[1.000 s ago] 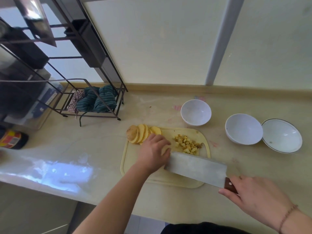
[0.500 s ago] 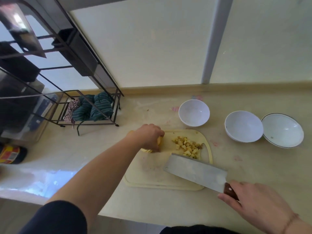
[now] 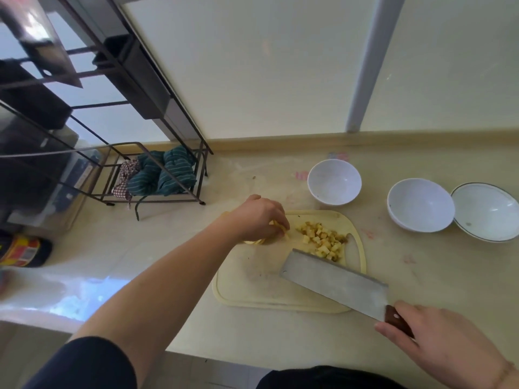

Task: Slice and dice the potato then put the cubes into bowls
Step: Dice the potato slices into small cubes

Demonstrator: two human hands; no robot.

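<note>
A pale stone bench (image 3: 421,276) runs under frosted window panes. Near its front edge lies the cutting board (image 3: 252,293). The cleaver (image 3: 334,282), gripped at the handle by the right hand (image 3: 443,343), points toward the board's far left corner. The left hand (image 3: 257,219) curls over what seem to be potato slices (image 3: 280,227) at the board's far left corner. Diced cubes (image 3: 323,240) lie at its far right corner.

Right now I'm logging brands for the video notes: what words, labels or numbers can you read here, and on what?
Nothing can be read.
Red and yellow label on the dark jar at the left counter edge: print too blurred.
Blue-topped clear plastic box beside the metal rack: markings too small.
Pink smudges on the beige counter: not legible.
</note>
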